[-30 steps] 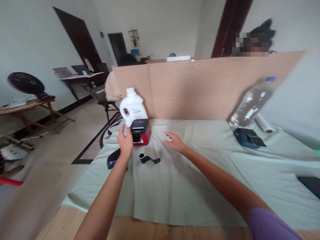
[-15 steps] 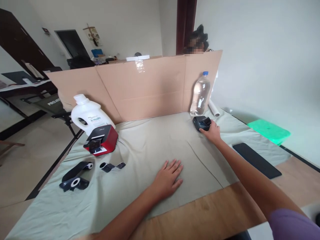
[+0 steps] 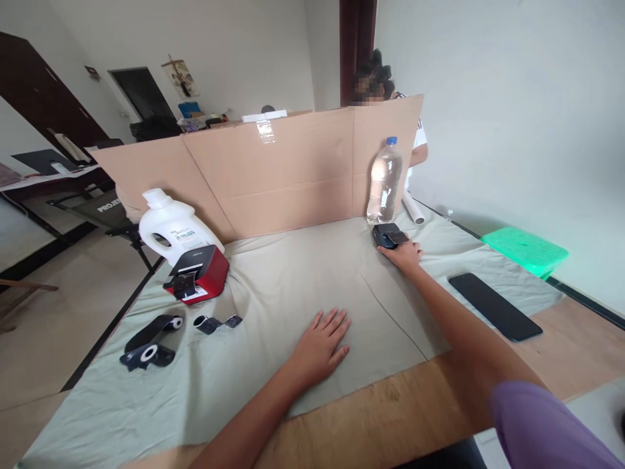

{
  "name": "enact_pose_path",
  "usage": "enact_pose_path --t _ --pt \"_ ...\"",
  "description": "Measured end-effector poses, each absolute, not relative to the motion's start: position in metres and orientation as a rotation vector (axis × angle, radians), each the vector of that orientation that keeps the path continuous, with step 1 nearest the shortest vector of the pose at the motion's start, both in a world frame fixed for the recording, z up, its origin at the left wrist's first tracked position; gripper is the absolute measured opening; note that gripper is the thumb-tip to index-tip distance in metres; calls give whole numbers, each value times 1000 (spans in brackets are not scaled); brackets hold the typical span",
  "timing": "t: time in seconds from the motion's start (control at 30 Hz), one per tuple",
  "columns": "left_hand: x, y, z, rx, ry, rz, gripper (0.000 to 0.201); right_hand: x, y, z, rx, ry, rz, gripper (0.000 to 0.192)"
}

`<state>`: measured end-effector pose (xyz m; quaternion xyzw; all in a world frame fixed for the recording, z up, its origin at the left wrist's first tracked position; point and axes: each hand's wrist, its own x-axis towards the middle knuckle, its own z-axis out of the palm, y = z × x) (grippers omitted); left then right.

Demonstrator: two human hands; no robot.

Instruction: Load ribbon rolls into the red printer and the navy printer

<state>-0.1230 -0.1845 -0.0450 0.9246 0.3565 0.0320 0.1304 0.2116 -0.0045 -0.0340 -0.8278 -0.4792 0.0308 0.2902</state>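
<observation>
My left hand (image 3: 322,345) lies flat on the pale cloth (image 3: 288,280), fingers spread, holding nothing. At the far right of the cloth, my right hand (image 3: 405,256) grips a small black printer (image 3: 385,233) from its near side, thumb on the left and fingers on the right. A dark strip (image 3: 399,238) sticks out of this printer. Just behind it stands a clear water bottle (image 3: 385,185) with a blue cap. On the left sits a red and black label printer (image 3: 205,277) with a dark strip hanging from its front.
A white jug (image 3: 178,225) leans behind the red printer. Dark ribbon rolls (image 3: 151,342) and a curled dark strip (image 3: 217,323) lie front left. A phone (image 3: 493,305) and a green container (image 3: 525,251) are at right. A cardboard panel (image 3: 293,176) closes off the back; a person is behind it.
The view has shifted slightly, and the person behind the panel shows more of a sleeve and arm. My right hand stays on the small printer; my left hand remains flat.
</observation>
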Motion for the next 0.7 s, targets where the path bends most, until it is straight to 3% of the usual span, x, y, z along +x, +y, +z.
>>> enact_pose_path --t 0.17,0.4,0.7 --pt "-123 -186 -49 2734 1037 109 60 177 -11 -15 -2165 -1211 71 80" --pt "-123 -192 -46 2756 1002 158 59 46 -80 -21 -1882 -1507 134 74" --pt "-127 -204 -39 2843 834 356 32 -35 -129 -32 -1833 -1511 280 69"
